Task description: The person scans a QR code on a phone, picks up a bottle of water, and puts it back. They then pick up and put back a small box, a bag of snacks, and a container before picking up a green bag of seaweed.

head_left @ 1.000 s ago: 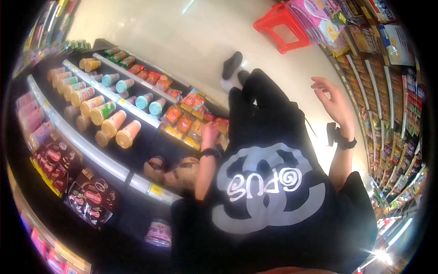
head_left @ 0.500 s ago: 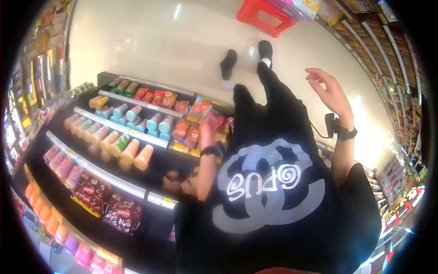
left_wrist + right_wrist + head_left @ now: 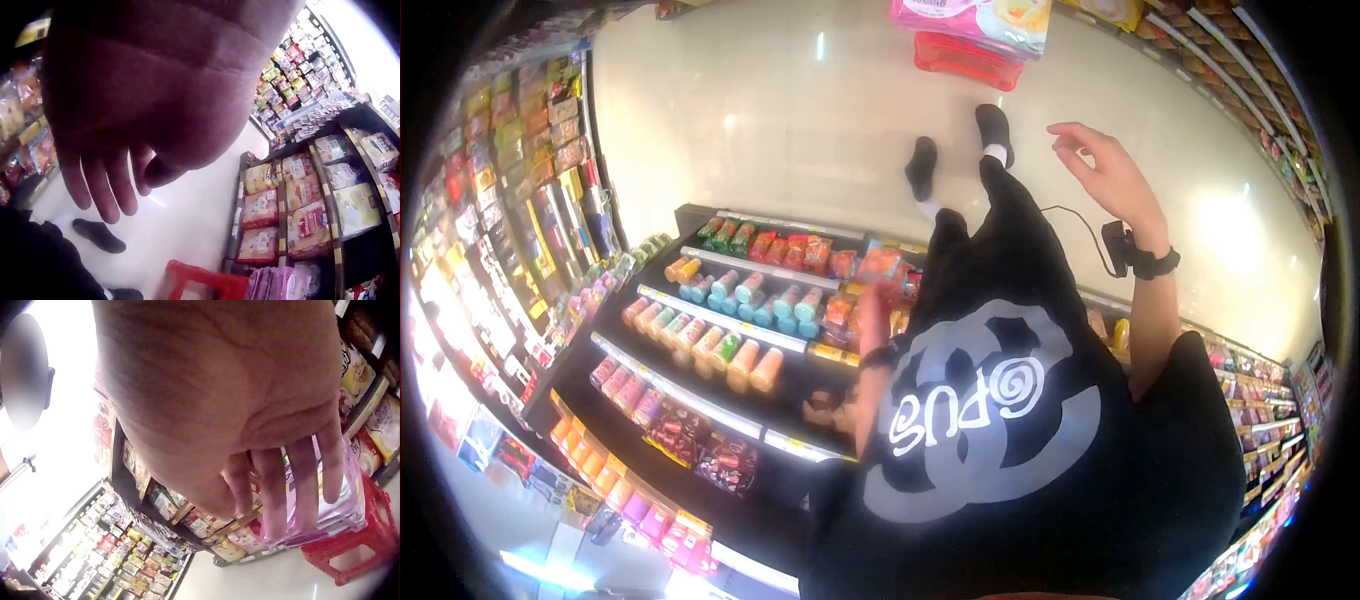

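Observation:
My left hand (image 3: 876,315) hangs beside the dark shelf unit, overlapping orange snack packs (image 3: 840,310) in the head view. Its fingers (image 3: 112,178) dangle loosely in the left wrist view, and nothing is between them. On the other side of the body, the right hand (image 3: 1108,175) is held out over the pale floor, empty. In the right wrist view its relaxed fingers (image 3: 304,481) overlap pink packages (image 3: 340,509) piled on a red stool (image 3: 375,531). Each wrist wears a black strap.
Rows of lidded cups (image 3: 710,345), blue-lidded tubs (image 3: 750,300) and dark brown packs (image 3: 728,465) fill the shelf at left. Ahead, the red stool with its pink packages stands on the floor (image 3: 800,120). More stocked shelves (image 3: 1260,430) line the right.
The head view has turned and shifted, so the stool now appears further left and nearer the top middle. Feet have stepped along the floor. Both hands stay empty.

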The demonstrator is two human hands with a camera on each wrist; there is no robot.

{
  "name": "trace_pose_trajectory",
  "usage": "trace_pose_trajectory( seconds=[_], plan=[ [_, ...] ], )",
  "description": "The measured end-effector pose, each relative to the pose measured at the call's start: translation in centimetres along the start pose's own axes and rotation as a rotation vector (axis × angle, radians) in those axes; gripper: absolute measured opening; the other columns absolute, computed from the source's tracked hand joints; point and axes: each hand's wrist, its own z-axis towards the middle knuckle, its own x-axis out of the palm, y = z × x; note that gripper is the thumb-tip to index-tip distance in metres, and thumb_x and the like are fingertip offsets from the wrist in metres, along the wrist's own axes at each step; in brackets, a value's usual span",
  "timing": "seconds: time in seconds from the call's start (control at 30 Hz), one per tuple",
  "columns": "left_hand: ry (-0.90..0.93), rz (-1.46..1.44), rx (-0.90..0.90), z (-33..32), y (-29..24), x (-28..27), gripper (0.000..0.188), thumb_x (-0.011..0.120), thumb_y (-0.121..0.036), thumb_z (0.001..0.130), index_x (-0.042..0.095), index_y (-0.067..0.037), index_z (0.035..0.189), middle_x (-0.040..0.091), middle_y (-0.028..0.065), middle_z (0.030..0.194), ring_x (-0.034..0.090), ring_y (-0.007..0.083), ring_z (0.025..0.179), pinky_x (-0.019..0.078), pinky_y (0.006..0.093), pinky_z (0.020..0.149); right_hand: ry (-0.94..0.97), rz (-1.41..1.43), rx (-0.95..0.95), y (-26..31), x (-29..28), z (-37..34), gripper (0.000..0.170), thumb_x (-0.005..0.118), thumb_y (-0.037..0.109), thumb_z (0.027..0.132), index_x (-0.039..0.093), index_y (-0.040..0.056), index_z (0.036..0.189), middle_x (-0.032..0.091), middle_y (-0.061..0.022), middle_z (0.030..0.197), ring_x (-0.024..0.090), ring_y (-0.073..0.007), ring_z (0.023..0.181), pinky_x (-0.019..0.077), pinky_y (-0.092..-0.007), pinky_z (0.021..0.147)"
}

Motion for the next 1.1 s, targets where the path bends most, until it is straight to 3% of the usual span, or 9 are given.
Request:
trace_pose_trajectory(
  seconds=[0.23, 0.33, 0.43, 0.53, 0.63, 0.77, 0.9, 1.07, 1.1],
  plan=[
    [0.000, 0.134, -0.011, -2.5, -4.1, 6.6, 0.050, 0.057, -0.032, 0.101, 0.049, -0.019, 0.149, 0.064, 0.0024, 0.105, 0.065, 0.0169, 0.091, 0.0512, 0.0318, 0.081, -0.094, 0.003, -0.002, -0.9, -3.6, 2.0, 0.029, 0.059, 0.018, 0.098, 0.064, 0.0077, 0.125, 0.071, -0.0112, 0.097, 0.067, -0.0268, 0.094, 0.0518, -0.0376, 0.085],
    [-0.123, 0.097, 0.003, -3.0, -3.8, 8.3, 0.052, 0.058, -0.033, 0.101, 0.049, -0.018, 0.149, 0.064, 0.0014, 0.100, 0.064, 0.0146, 0.084, 0.0518, 0.0298, 0.077, -0.118, -0.014, -0.019, -1.7, -4.5, 2.6, 0.030, 0.059, 0.018, 0.098, 0.064, 0.0086, 0.126, 0.071, -0.0116, 0.097, 0.067, -0.0278, 0.094, 0.0517, -0.0376, 0.085],
    [-0.043, 0.038, -0.023, -3.6, -4.2, 9.5, 0.049, 0.060, -0.033, 0.100, 0.052, -0.016, 0.144, 0.065, 0.0001, 0.093, 0.064, 0.0146, 0.082, 0.0519, 0.0290, 0.075, -0.138, -0.029, -0.032, -2.2, -5.8, 2.5, 0.029, 0.059, 0.018, 0.098, 0.064, 0.0098, 0.126, 0.071, -0.0123, 0.098, 0.068, -0.0289, 0.094, 0.0517, -0.0378, 0.085],
    [-0.029, -0.023, 0.164, -3.8, -2.7, 9.1, 0.038, 0.062, -0.041, 0.098, 0.064, -0.009, 0.118, 0.071, 0.0067, 0.098, 0.068, 0.0187, 0.087, 0.0541, 0.0322, 0.078, -0.133, -0.004, 0.012, -2.2, -7.0, 1.9, 0.029, 0.059, 0.019, 0.098, 0.064, 0.0108, 0.126, 0.071, -0.0125, 0.099, 0.068, -0.0292, 0.095, 0.0517, -0.0377, 0.086],
    [-0.071, 0.025, 0.004, -2.3, -4.1, 8.6, 0.027, 0.062, -0.031, 0.098, 0.066, -0.011, 0.117, 0.068, 0.0010, 0.091, 0.065, 0.0159, 0.083, 0.0518, 0.0294, 0.074, -0.168, -0.015, 0.026, -3.0, -6.8, 0.2, 0.029, 0.058, 0.018, 0.098, 0.064, 0.0103, 0.125, 0.071, -0.0122, 0.099, 0.067, -0.0295, 0.095, 0.0518, -0.0376, 0.085],
    [0.015, 0.095, -0.041, -0.2, -5.4, 8.1, 0.028, 0.064, -0.033, 0.098, 0.062, -0.011, 0.114, 0.068, 0.0044, 0.098, 0.067, 0.0182, 0.087, 0.0534, 0.0325, 0.076, -0.203, 0.020, 0.076, -4.8, -6.6, -1.1, 0.029, 0.058, 0.018, 0.098, 0.064, 0.0090, 0.124, 0.070, -0.0123, 0.098, 0.067, -0.0294, 0.093, 0.0520, -0.0378, 0.084],
    [0.022, 0.191, 0.099, -1.0, -6.3, 9.9, 0.029, 0.064, -0.035, 0.097, 0.063, -0.011, 0.114, 0.068, 0.0039, 0.098, 0.066, 0.0184, 0.089, 0.0533, 0.0326, 0.078, -0.204, 0.010, 0.140, -4.7, -6.6, -1.8, 0.028, 0.058, 0.018, 0.098, 0.064, 0.0081, 0.124, 0.070, -0.0126, 0.097, 0.067, -0.0291, 0.092, 0.0523, -0.0381, 0.083],
    [-0.091, 0.200, 0.030, -0.2, -5.8, 9.6, 0.027, 0.064, -0.036, 0.097, 0.063, -0.014, 0.111, 0.068, 0.0006, 0.096, 0.065, 0.0154, 0.087, 0.0506, 0.0295, 0.072, -0.185, 0.006, 0.100, -3.5, -5.7, -1.6, 0.029, 0.057, 0.018, 0.098, 0.064, 0.0080, 0.124, 0.070, -0.0123, 0.096, 0.067, -0.0286, 0.091, 0.0524, -0.0378, 0.083],
    [-0.070, 0.286, 0.100, 0.0, -5.5, 8.9, 0.024, 0.063, -0.036, 0.097, 0.064, -0.015, 0.109, 0.067, -0.0005, 0.094, 0.065, 0.0140, 0.085, 0.0497, 0.0284, 0.070, -0.192, 0.003, 0.086, -3.3, -5.3, -1.6, 0.029, 0.057, 0.018, 0.098, 0.064, 0.0080, 0.124, 0.070, -0.0122, 0.096, 0.067, -0.0284, 0.091, 0.0523, -0.0377, 0.083]
  ],
)
